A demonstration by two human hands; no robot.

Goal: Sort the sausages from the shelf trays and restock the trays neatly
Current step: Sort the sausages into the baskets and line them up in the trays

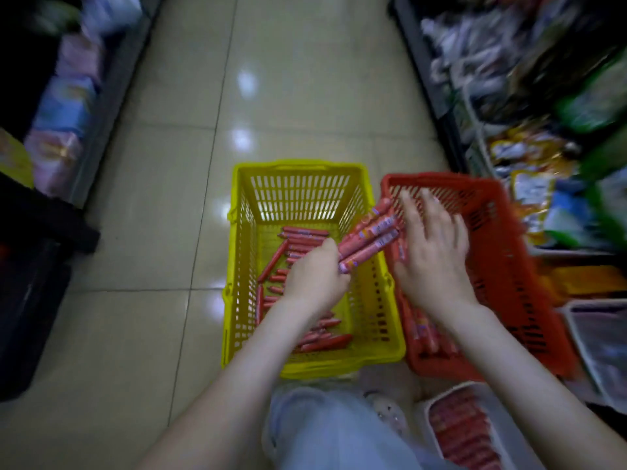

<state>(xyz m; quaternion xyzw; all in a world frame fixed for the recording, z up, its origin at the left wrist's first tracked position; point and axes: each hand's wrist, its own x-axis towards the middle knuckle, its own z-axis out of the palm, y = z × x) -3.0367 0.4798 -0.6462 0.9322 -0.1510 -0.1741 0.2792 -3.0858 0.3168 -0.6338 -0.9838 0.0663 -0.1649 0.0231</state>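
Left grip (pixel 315 279) clutches sausage bundle (pixel 369 239) over yellow basket (pixel 298 166); right grip (pixel 431 252) splayed, flat above red basket (pixel 451 178).

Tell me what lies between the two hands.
In the head view, a bundle of sausages gripped by the left hand points toward the right hand, above the yellow basket.

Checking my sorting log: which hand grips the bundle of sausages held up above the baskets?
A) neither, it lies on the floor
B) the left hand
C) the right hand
B: the left hand curls round the bundle of sausages above the yellow basket, while the right hand is spread open over the red basket.
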